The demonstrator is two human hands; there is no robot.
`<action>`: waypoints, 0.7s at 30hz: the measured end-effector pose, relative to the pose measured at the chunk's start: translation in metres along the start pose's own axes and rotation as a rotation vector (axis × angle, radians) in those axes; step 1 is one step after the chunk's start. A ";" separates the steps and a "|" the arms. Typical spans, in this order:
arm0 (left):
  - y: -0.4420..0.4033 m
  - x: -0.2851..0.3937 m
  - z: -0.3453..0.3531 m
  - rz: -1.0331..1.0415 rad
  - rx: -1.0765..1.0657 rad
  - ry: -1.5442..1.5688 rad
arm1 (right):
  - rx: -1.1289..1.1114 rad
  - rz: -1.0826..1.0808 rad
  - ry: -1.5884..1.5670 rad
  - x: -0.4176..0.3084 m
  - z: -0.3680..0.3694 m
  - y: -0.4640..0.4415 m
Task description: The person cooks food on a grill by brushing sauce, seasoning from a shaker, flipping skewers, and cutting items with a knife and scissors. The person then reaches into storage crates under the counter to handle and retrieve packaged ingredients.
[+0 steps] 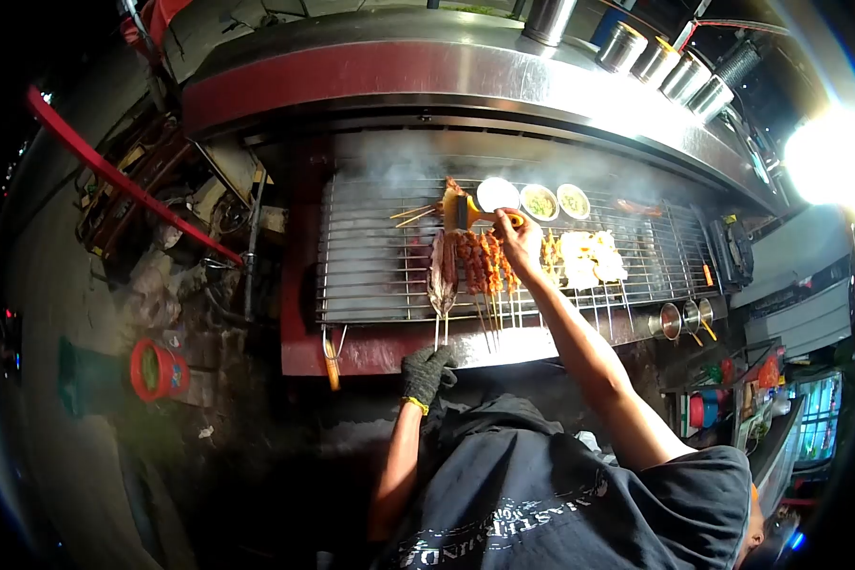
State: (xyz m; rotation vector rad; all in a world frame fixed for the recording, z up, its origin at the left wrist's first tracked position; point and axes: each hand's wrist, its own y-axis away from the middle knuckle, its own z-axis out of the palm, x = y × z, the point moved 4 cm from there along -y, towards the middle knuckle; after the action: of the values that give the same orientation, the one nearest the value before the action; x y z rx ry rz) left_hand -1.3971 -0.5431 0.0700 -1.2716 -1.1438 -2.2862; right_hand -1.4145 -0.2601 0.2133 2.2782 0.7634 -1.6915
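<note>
Presently, the right hand (pixel 515 231), bare, has its fingers closed around the yellow handle of a flat brush (pixel 463 211), whose head lies at ten o'clock from it, over the grill; whether the bristles touch food, I cannot tell. The left hand (pixel 427 374), gloved, grasps the lower ends of skewer sticks (pixel 437 334), and their long split piece (pixel 442 274) lies at twelve o'clock from the glove. I judge that brushing the food is the step in hand, and that the next move calls for a light wrist and a firm hold on the sticks. From the right hand, reddish meat skewers (pixel 482 263) rest at eight o'clock, pale flat pieces (pixel 591 258) at four, and two small bowls (pixel 557 201) near one. The barred grill (pixel 366 275) gives smoke. Farther out, metal canisters (pixel 655 63) stand at one o'clock, a glaring lamp (pixel 833 157) between two and three, and, at nine from the glove, a red tub (pixel 173 370).
</note>
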 end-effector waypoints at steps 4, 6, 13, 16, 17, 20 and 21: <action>0.012 0.017 0.006 0.144 0.155 -0.249 | 0.006 0.088 -0.406 0.013 -0.003 0.013; 0.023 0.035 0.011 0.446 0.354 -0.805 | 0.061 0.110 -0.356 0.030 -0.007 0.019; 0.022 0.032 0.024 0.334 0.417 -1.356 | 0.011 0.144 -0.253 0.063 -0.013 0.062; 0.019 0.033 0.027 0.390 0.445 -1.465 | 0.034 0.153 -0.406 0.054 -0.023 0.082; 0.019 0.034 0.028 0.393 0.444 -1.499 | 0.054 0.167 -0.437 0.053 -0.027 0.089; 0.017 0.033 0.029 0.384 0.410 -1.594 | -0.032 0.256 -0.222 0.045 -0.034 0.105; 0.015 0.035 0.028 0.397 0.405 -1.604 | -0.006 0.246 -0.300 0.039 -0.041 0.109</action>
State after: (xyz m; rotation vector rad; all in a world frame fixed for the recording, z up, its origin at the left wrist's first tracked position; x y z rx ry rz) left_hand -1.3916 -0.5274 0.1146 -2.7619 -1.3156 -0.3517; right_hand -1.3158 -0.3225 0.1751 1.9542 0.4055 -1.8449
